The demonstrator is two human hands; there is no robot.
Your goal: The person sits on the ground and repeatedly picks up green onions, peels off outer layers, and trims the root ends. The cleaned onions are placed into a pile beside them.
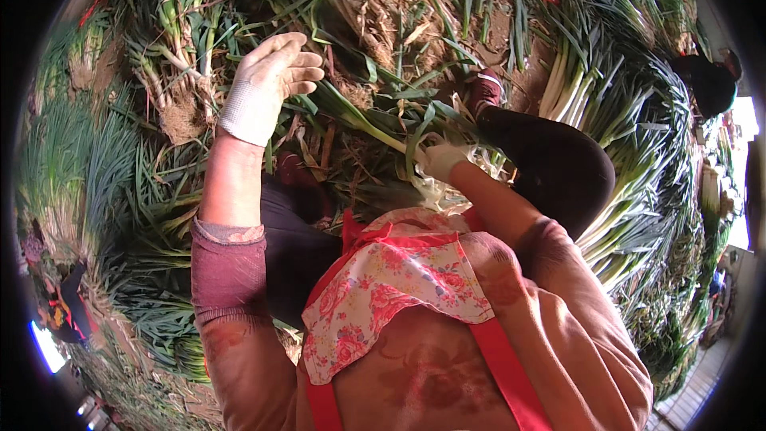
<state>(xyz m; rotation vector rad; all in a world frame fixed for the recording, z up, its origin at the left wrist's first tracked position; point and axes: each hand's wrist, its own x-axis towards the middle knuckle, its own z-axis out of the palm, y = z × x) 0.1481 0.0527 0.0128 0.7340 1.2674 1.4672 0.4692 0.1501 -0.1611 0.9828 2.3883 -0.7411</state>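
In front of my lap my right hand (pixel 440 158), in a light glove, is closed around the pale lower stalk of a large green onion (pixel 386 136). The onion slants up and left, its green leaves reaching toward my other side. My left hand (pixel 272 84), also gloved, is raised with its fingers extended and nothing seen in it. It is close to the leafy end of that onion; I cannot tell whether they touch. Beyond the hand stands a clump of unpeeled green onions with roots (pixel 182 117). Translucent pale peelings (pixel 440 191) gather below my right hand.
Whitish cleaned onions (pixel 565 87) lie in a long row at my right. Uncleaned onions (pixel 383 24) with dry husks are heaped ahead, and more bundles (pixel 60 173) lie at the left. My shoes (pixel 485 93) rest among trimmings. Other people (pixel 72 305) are at the far edges.
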